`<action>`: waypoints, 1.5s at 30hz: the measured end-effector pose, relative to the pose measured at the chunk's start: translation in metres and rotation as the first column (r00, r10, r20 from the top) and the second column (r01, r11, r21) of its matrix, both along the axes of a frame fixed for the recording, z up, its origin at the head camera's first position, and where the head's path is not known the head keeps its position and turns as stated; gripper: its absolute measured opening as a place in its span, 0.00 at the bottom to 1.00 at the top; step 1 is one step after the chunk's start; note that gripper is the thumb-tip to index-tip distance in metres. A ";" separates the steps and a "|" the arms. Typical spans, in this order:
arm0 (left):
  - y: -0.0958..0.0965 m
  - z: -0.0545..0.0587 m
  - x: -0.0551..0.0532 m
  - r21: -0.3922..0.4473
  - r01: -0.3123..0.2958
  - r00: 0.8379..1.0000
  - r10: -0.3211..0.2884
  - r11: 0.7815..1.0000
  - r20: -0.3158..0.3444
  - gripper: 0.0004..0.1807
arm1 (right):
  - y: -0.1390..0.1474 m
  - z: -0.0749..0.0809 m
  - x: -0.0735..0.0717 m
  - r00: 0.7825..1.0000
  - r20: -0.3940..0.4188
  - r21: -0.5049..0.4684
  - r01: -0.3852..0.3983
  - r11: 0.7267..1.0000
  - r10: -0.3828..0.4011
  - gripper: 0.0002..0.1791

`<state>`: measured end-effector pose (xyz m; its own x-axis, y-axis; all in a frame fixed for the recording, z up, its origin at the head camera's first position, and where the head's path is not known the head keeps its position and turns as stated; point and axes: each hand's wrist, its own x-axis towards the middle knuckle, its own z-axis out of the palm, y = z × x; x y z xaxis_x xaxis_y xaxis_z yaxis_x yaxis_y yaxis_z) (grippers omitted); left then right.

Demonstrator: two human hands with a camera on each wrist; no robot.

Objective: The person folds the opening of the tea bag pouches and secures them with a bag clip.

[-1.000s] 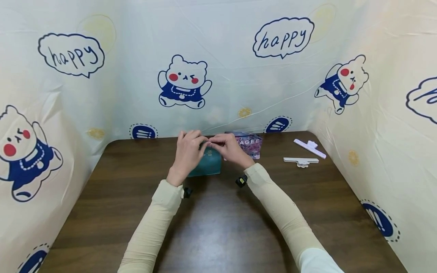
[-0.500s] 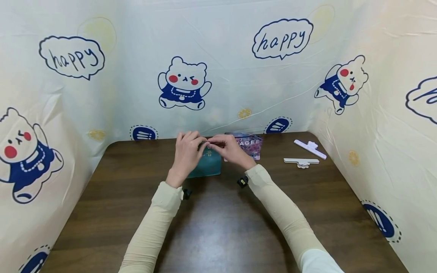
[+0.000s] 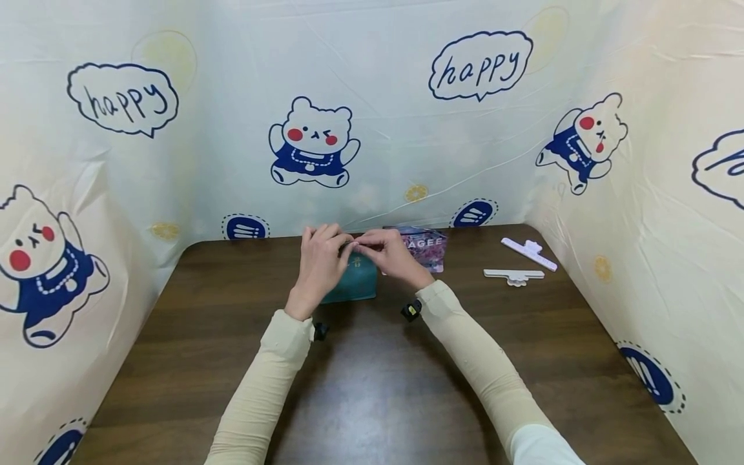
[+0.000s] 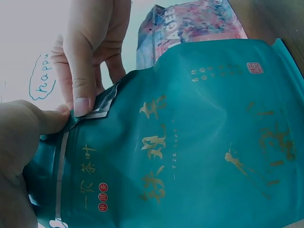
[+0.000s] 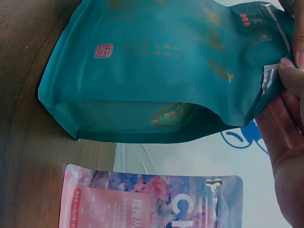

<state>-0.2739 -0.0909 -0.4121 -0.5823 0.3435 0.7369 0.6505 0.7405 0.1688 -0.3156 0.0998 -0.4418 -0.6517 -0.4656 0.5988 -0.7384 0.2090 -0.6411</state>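
A teal tea pouch (image 3: 361, 283) with gold lettering stands upright near the back of the table. My left hand (image 3: 318, 266) pinches its top edge between thumb and fingers. My right hand (image 3: 396, 253) pinches the same edge just beside it, and the two thumbs almost meet. In the left wrist view, the pouch (image 4: 204, 142) bends near the fingers, and a silvery strip (image 4: 100, 110) shows at the pinched rim. A gusseted side of the pouch (image 5: 137, 116) faces the right wrist camera.
A pink-and-blue printed pouch (image 3: 429, 250) stands behind my right hand. Farther right on the brown table (image 3: 372, 387) lie a white sealing clip (image 3: 514, 274) and a lilac one (image 3: 527, 252). A printed cloth (image 3: 383, 116) rises along the back and sides.
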 end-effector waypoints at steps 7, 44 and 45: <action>0.000 -0.001 -0.001 0.015 0.013 1.000 -0.013 1.000 0.003 0.08 | 0.001 0.000 0.001 1.000 0.005 -0.015 0.001 1.000 -0.001 0.10; -0.003 0.002 -0.001 -0.001 0.019 1.000 -0.019 1.000 0.020 0.05 | 0.016 -0.009 -0.002 0.998 -0.050 0.044 0.038 0.998 -0.035 0.11; -0.003 0.002 -0.001 -0.003 0.018 1.000 -0.018 1.000 0.020 0.05 | 0.016 -0.009 -0.003 0.998 -0.051 0.045 0.040 0.998 -0.038 0.11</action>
<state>-0.2751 -0.0938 -0.4100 -0.5906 0.3565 0.7240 0.6605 0.7290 0.1798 -0.3182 0.1159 -0.4513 -0.6392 -0.4682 0.6100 -0.7604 0.2663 -0.5924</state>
